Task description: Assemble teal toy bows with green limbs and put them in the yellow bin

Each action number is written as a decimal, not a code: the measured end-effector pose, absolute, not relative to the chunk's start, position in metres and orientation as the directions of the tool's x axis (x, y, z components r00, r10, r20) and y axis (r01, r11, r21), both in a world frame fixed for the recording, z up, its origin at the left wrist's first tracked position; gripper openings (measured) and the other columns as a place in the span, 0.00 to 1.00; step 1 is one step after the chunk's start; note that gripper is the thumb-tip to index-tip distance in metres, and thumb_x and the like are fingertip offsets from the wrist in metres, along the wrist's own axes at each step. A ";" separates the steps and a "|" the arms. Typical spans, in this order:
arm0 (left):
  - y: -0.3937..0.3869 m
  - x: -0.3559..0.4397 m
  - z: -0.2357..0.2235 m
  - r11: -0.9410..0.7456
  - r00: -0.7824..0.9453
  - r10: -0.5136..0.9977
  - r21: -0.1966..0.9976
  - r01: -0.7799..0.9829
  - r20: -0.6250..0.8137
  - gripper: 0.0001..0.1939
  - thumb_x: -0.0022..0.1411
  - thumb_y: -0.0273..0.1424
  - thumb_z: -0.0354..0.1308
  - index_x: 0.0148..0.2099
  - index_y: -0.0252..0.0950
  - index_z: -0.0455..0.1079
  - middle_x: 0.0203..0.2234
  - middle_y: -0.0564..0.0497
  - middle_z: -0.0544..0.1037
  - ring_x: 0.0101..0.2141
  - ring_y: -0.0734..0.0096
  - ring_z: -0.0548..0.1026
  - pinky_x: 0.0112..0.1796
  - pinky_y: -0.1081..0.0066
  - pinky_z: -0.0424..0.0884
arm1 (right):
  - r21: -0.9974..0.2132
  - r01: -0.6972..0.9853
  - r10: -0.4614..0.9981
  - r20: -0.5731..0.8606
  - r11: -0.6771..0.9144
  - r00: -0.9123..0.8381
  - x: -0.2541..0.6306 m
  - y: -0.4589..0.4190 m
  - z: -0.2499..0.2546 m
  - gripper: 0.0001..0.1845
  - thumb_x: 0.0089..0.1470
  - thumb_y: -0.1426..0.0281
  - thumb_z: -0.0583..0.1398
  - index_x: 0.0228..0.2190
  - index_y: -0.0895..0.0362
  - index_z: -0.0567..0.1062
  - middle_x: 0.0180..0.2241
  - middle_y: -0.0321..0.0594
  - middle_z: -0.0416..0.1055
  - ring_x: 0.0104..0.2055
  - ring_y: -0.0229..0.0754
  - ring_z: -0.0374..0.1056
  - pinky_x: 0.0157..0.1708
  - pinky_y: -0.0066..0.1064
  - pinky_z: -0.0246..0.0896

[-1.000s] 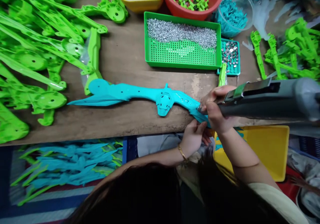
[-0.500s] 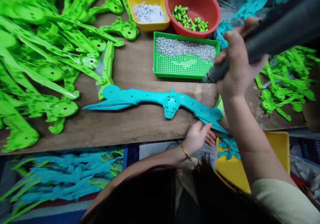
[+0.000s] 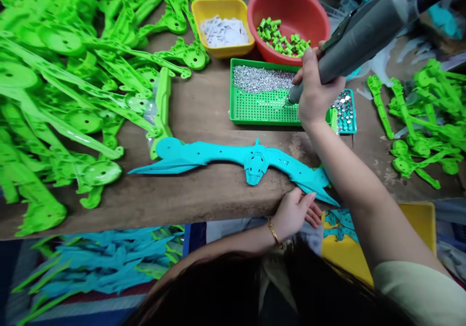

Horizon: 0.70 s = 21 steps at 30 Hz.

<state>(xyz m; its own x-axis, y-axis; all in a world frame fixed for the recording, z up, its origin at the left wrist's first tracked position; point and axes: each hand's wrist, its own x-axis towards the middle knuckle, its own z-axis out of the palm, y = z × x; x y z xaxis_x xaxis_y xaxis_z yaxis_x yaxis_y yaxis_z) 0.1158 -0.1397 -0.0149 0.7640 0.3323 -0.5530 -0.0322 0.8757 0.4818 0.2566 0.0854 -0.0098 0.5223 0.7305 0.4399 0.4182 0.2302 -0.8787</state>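
Note:
A turquoise plastic toy bow (image 3: 229, 154) lies across the wooden bench. My left hand (image 3: 293, 212) grips the lower edge of its right end between thumb and fingers. In my right hand (image 3: 316, 95) is a dark grey electric screwdriver (image 3: 364, 34), held slanted with its tip down to the left. That tip is over the perforated part of a green tray (image 3: 262, 114), whose far side carries a heap of small silver screws (image 3: 262, 78). Whether the tip touches the tray or a screw, I cannot tell.
Bright green bow parts (image 3: 65, 117) pile up at left, with more green parts (image 3: 429, 107) at right. Behind the tray stand a yellow bowl (image 3: 222, 51) and a red bowl (image 3: 291, 0). A small tray of silver discs (image 3: 344, 110) and a yellow bin (image 3: 418, 229) are at right.
My right hand and the screwdriver have moved left, bringing the tip from the tray's right corner to over its perforated part. My left hand stays on the bow; the whole view has shifted slightly.

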 end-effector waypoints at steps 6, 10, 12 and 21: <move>-0.140 0.116 -0.014 0.871 0.748 0.343 0.491 -0.027 -0.569 0.29 0.52 0.56 0.60 0.38 0.37 0.58 0.20 0.54 0.74 0.17 0.71 0.75 0.19 0.73 0.72 | -0.853 0.343 0.595 0.521 0.395 0.612 0.239 0.084 0.005 0.28 0.49 0.39 0.57 0.36 0.48 0.70 0.31 0.33 0.71 0.25 0.38 0.71 0.27 0.36 0.69; -0.141 0.118 -0.013 0.860 0.711 0.376 0.509 -0.029 -0.595 0.31 0.50 0.59 0.60 0.38 0.37 0.57 0.19 0.54 0.74 0.17 0.70 0.75 0.18 0.73 0.71 | -0.814 0.315 0.490 0.554 0.488 0.673 0.233 0.056 0.048 0.21 0.49 0.46 0.62 0.32 0.49 0.68 0.30 0.33 0.71 0.19 0.33 0.63 0.21 0.32 0.63; -0.141 0.120 -0.011 0.851 0.673 0.405 0.524 -0.031 -0.618 0.31 0.50 0.59 0.59 0.37 0.37 0.57 0.19 0.53 0.74 0.16 0.70 0.74 0.17 0.73 0.70 | -0.807 0.308 0.506 0.566 0.504 0.651 0.237 0.022 0.068 0.13 0.53 0.56 0.64 0.34 0.49 0.69 0.32 0.32 0.72 0.20 0.32 0.63 0.22 0.30 0.64; -0.141 0.120 -0.005 0.803 0.606 0.498 0.593 -0.053 -0.620 0.28 0.53 0.56 0.61 0.37 0.37 0.58 0.19 0.54 0.74 0.17 0.71 0.74 0.18 0.75 0.69 | -0.897 0.205 0.680 0.433 0.392 0.592 0.249 -0.122 0.061 0.16 0.51 0.66 0.66 0.42 0.46 0.72 0.36 0.30 0.71 0.22 0.31 0.66 0.22 0.28 0.67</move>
